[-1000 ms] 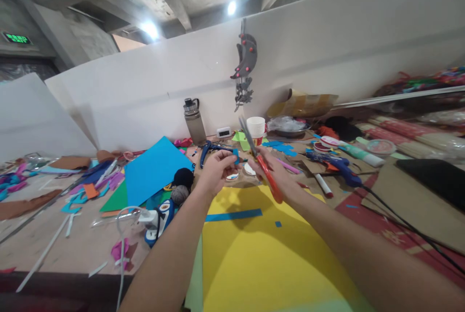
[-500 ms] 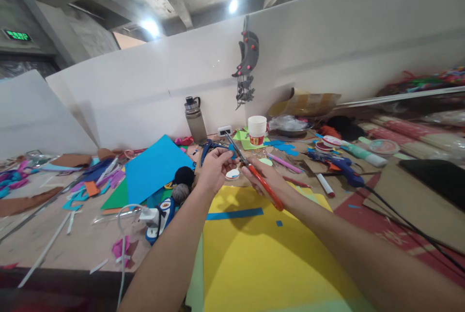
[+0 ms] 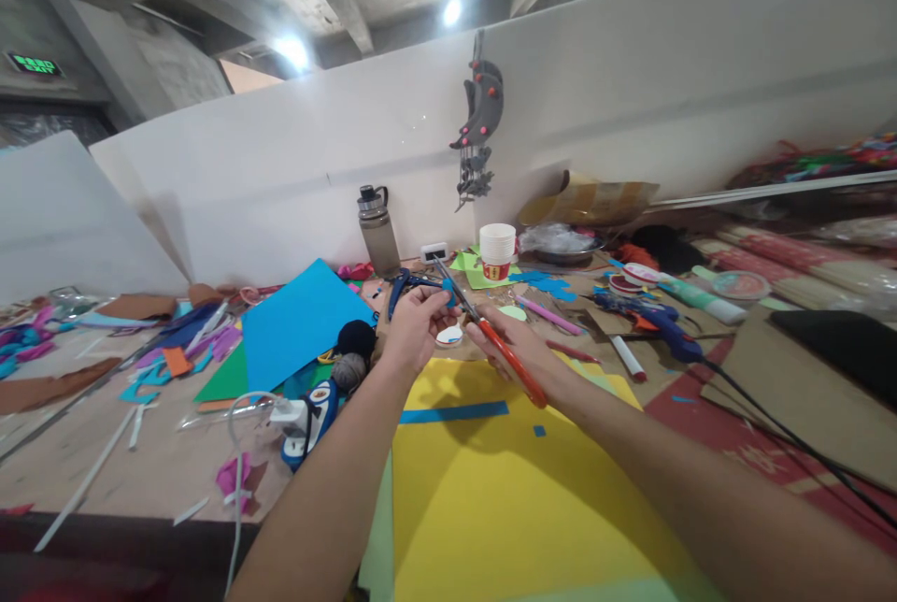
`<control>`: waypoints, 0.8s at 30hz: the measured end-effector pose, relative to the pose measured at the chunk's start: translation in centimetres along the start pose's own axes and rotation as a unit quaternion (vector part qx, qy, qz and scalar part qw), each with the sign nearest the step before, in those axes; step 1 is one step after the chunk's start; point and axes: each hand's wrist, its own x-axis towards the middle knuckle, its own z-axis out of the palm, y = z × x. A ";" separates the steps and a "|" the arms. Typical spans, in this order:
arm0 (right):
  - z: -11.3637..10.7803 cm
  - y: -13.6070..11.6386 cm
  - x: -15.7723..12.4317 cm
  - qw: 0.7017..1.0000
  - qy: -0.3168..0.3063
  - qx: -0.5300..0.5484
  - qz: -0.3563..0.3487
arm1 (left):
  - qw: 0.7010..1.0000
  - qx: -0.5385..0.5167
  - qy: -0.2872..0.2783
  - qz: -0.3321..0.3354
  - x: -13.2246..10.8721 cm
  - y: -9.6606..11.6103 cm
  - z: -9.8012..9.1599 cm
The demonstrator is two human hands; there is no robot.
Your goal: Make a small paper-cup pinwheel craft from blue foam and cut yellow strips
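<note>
My right hand (image 3: pixel 510 340) is closed around orange-handled scissors (image 3: pixel 505 351), whose blades point up and away to the left. My left hand (image 3: pixel 415 326) pinches a small blue piece (image 3: pixel 447 288) right beside the blades. Whether the blades touch it I cannot tell. Below both hands lies a yellow sheet (image 3: pixel 511 499). On that sheet rest a blue strip (image 3: pixel 455 413) and a small blue square (image 3: pixel 539 431). A white round piece (image 3: pixel 448 335) with a bit of blue on it shows between the hands, on the table beyond the sheet.
Left stand a blue sheet (image 3: pixel 305 326), yarn balls (image 3: pixel 356 340) and a power strip (image 3: pixel 308 424) with a white cable. Behind are a bottle (image 3: pixel 378 233) and stacked paper cups (image 3: pixel 497 251). To the right lie a glue gun (image 3: pixel 648 317), its black cord and a marker (image 3: pixel 628 359).
Both hands keep nearly the same pose, with the scissors and the blue piece still in them. The whole view has shifted very slightly.
</note>
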 end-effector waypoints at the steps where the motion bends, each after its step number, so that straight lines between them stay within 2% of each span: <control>1: 0.0 -0.1 0.0 1.000 -0.001 0.000 0.001 | 1.000 0.000 0.000 0.000 0.0 0.0 0.0; 24: -0.2 -0.3 -0.1 1.000 -0.004 -0.016 -0.007 | 1.000 0.016 0.000 -0.004 0.0 0.2 -0.2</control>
